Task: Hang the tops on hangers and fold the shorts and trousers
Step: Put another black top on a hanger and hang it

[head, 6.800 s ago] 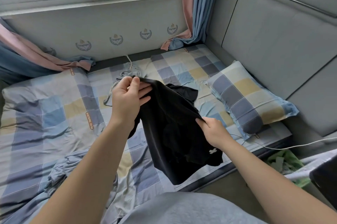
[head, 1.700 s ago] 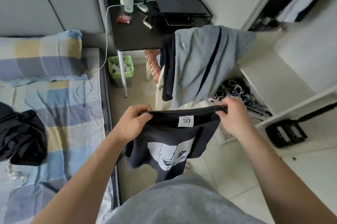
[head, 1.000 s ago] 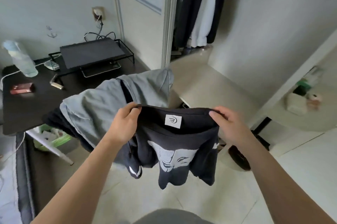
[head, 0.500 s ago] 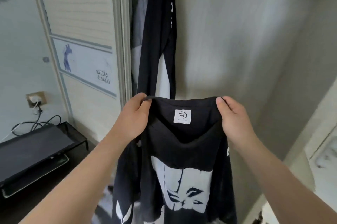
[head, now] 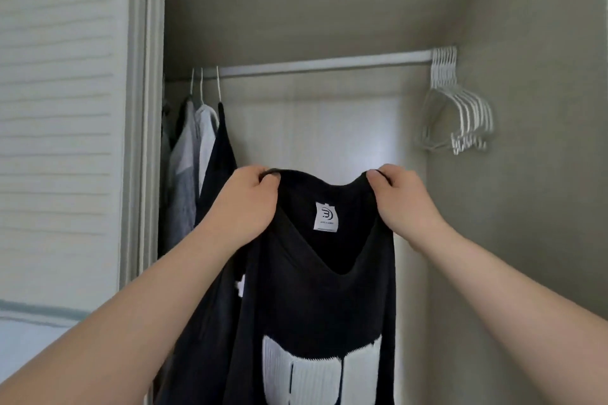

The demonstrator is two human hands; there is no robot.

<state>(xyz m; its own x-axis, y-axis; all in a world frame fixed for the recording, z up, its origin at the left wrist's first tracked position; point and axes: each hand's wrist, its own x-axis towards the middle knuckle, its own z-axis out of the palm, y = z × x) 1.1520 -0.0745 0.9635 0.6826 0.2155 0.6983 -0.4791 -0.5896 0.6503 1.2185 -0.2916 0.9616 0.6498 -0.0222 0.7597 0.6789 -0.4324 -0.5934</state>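
The left hand (head: 243,203) and right hand (head: 404,203), held apart, each gripped a shoulder of the black top (head: 316,289), which hung below them. Bare white hangers (head: 460,115) crowded the rail (head: 312,64) at two o'clock.

Above both hands, a white rail (head: 312,63) runs across an open wardrobe recess, from just above and left of the left hand (head: 245,203) to the upper right beyond the right hand (head: 404,200). Behind and above the hands the pale panelled back wall (head: 329,128) catches soft light, while the upper wall (head: 312,9) and the side wall (head: 543,174) to the right of the right hand are a duller grey-beige. Left of the left hand stands a grey-white upright frame (head: 144,108), and beyond it a white slatted panel (head: 59,108).
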